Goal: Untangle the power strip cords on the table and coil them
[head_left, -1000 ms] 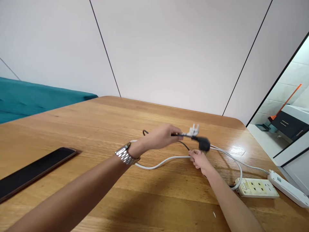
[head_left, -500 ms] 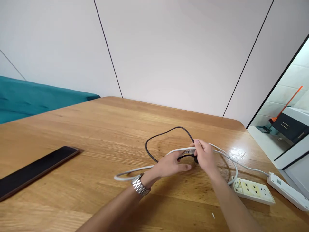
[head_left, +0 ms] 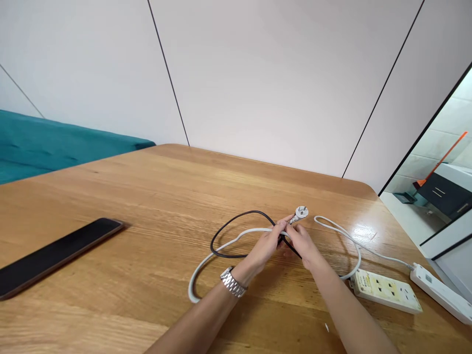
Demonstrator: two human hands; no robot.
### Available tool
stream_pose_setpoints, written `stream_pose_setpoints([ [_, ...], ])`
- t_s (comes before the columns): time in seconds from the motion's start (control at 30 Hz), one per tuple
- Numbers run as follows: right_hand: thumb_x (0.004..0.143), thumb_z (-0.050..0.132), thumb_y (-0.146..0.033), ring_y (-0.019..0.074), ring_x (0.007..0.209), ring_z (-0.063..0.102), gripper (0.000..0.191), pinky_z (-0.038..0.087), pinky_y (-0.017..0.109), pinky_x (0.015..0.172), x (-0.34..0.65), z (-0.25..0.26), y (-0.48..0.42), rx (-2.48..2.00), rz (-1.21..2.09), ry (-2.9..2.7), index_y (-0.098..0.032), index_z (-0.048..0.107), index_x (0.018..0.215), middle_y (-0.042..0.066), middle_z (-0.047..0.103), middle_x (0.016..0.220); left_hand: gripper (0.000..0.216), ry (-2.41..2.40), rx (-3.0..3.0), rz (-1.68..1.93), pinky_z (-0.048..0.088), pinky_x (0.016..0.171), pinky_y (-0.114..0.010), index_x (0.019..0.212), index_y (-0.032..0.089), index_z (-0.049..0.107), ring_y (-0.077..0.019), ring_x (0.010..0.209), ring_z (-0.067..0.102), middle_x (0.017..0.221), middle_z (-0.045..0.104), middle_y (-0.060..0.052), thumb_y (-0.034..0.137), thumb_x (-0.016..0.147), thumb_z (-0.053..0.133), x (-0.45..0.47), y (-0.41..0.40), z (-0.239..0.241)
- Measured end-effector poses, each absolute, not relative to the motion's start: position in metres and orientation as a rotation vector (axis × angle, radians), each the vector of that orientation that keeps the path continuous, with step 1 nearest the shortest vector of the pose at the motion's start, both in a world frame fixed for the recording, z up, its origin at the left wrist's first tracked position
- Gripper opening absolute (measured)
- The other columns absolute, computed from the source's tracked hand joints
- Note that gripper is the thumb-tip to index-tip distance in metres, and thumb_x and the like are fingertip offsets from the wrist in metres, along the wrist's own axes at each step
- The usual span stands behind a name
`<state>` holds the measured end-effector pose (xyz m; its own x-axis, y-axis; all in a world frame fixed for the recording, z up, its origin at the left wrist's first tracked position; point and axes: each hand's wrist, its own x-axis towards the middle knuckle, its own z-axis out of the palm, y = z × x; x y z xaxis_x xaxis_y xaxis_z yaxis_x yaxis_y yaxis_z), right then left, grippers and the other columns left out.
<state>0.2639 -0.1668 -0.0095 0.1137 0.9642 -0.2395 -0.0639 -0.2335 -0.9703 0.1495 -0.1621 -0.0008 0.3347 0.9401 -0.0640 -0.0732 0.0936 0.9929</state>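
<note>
No brand or writing can be read on anything here; the markings on the cream power strip (head_left: 385,291) are too small to make out. The white cable (head_left: 221,247) is a thick, pale grey-white cord ending in a white plug (head_left: 301,213) with metal prongs, and it runs in a long curve from the hands toward the near edge of the table (head_left: 129,187) and back. With it lies a thinner black cable (head_left: 236,227), looped in an oval just beyond the hands. Both hands meet over the 2 cables near the middle of the table, toward its right edge: the left hand (head_left: 266,246), with a metal watch (head_left: 232,282) at the wrist, is closed on the cables, and the right hand (head_left: 300,242) pinches the white cable just behind the plug. Against 0.5 s ago, the plug now stands clear above the right fingers, and the black loop is flatter and lies further left. A black phone (head_left: 55,255) lies near the left edge, and a second white power strip (head_left: 440,292) sits at the right edge.
</note>
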Motion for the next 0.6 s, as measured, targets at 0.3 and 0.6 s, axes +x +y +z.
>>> stream_pose_setpoints([
  [0.3,0.061,0.072,-0.056,0.0173,0.068,0.062,0.042,0.046,0.027,0.058,0.258,-0.027,-0.156,-1.038,1.234,-0.646,-0.017,0.061,0.072,0.003,0.067,0.072,0.045,0.844,0.976,1.077,0.042,0.075,-0.026,0.110,0.021,0.066,-0.0189,0.094,0.056,0.112,0.065,-0.006,0.051,0.085,0.044,0.156,-0.162,-0.005],
  [0.6,0.066,0.069,-0.060,0.0040,0.034,0.018,0.043,0.022,0.020,0.037,0.282,-0.017,-0.153,-0.731,1.080,-0.541,-0.022,0.046,0.069,-0.014,0.024,0.043,0.044,0.912,0.571,1.202,0.040,0.044,-0.020,0.064,0.012,0.060,-0.0063,0.039,0.038,0.050,0.046,0.002,0.039,0.093,0.042,0.123,-0.125,0.039],
])
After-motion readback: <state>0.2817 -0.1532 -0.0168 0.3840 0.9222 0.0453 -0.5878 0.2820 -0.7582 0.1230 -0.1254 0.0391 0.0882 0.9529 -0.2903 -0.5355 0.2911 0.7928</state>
